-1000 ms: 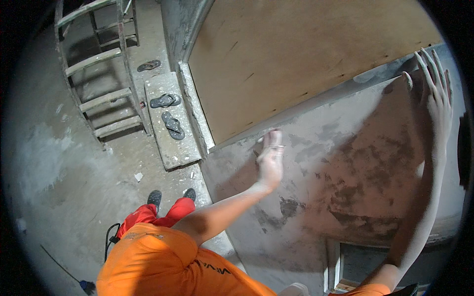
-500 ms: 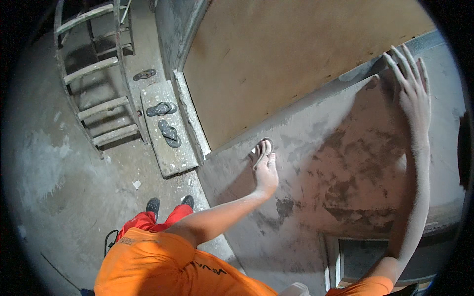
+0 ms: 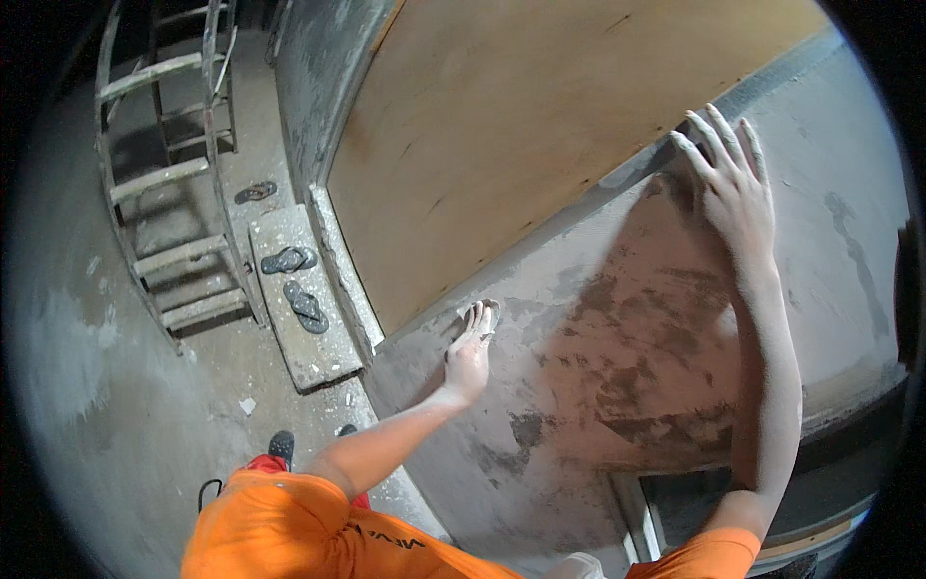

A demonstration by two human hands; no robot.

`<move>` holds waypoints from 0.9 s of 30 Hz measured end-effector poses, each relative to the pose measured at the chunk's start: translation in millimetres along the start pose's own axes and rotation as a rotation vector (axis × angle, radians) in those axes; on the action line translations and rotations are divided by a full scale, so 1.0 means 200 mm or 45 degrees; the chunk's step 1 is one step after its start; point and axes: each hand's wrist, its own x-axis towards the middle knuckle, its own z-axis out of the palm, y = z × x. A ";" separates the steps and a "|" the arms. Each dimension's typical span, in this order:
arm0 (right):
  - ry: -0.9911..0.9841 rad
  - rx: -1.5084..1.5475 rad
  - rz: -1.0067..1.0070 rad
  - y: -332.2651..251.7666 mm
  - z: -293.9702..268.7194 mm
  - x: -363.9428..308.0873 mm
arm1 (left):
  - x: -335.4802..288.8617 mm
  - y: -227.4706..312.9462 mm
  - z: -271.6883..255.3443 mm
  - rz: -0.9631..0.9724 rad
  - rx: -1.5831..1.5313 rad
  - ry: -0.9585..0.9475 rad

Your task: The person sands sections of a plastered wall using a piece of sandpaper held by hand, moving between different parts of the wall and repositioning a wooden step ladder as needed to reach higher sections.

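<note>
My left hand [image 3: 470,349] presses a thin grey piece, which looks like folded sandpaper [image 3: 495,315], against the patchy plastered wall [image 3: 540,482]. Its fingers lie close together over the piece and hide most of it. Farther right, my right hand [image 3: 737,201] lies spread on the wall with nothing in it, its fingertips reaching the edge beside a large brown board [image 3: 521,116]. Pale dust coats both hands. Dark blotches show on the wall between the two arms.
A wooden ladder [image 3: 183,249] stands at the left. Two dark flip-flops rest on a white-spattered slab [image 3: 323,365], and another flip-flop [image 3: 256,192] lies beyond it. A framed dark opening [image 3: 690,502] sits low at the right.
The whole view has shifted, with the floor things now lower and farther left. My left hand's fingers are now flatter over the sandpaper; my right hand remains spread on the wall.
</note>
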 end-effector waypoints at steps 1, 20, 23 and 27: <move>-0.023 -0.032 -0.024 0.00 0.01 0.00 | 0.01 0.05 0.04 -0.097 -0.004 0.038; -0.173 0.001 1.074 -0.61 -0.41 -1.14 | 0.27 0.50 0.05 1.000 -0.017 -0.448; -0.194 0.044 1.243 -0.72 -0.44 -1.16 | 0.38 0.83 0.15 1.400 -0.025 -0.657; -0.162 0.019 1.409 -0.80 -0.40 -1.21 | 0.60 0.95 0.12 1.709 0.187 -0.865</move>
